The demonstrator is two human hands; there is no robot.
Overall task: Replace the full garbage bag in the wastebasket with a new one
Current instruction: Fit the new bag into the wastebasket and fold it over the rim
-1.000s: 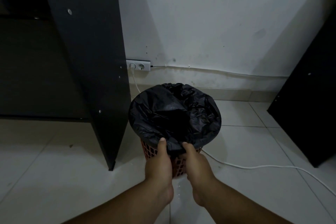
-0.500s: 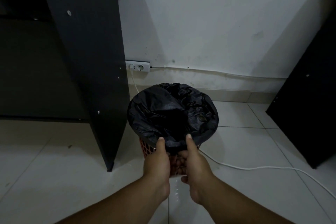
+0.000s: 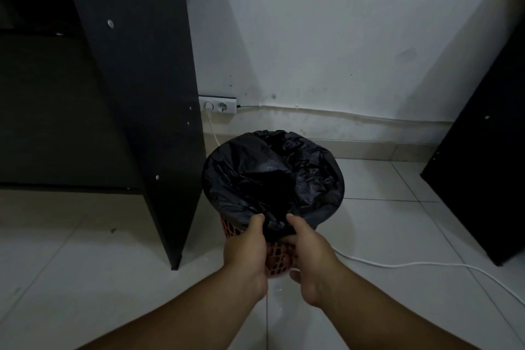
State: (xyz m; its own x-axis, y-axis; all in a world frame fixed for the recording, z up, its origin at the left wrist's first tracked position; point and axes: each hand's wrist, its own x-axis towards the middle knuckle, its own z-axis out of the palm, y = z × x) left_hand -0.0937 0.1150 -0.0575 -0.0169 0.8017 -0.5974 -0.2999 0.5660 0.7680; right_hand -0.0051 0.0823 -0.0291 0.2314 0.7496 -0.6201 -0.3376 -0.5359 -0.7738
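Note:
A red mesh wastebasket (image 3: 231, 228) stands on the tiled floor, lined with a black garbage bag (image 3: 272, 176) whose edge is folded over the rim. My left hand (image 3: 245, 247) and my right hand (image 3: 308, 250) are side by side at the near rim. Both grip the bag's folded edge, thumbs on top and fingers curled beneath against the basket's side. The bag's inside is dark and its contents cannot be made out.
A dark desk panel (image 3: 147, 94) stands just left of the basket. Another dark panel (image 3: 483, 165) leans at the right. A white cable (image 3: 426, 266) runs across the floor from the wall socket (image 3: 217, 105) behind the basket.
Both hands have slid a little lower on the near rim and closed more tightly round the bag's edge, bunching it between them. The basket stays in place.

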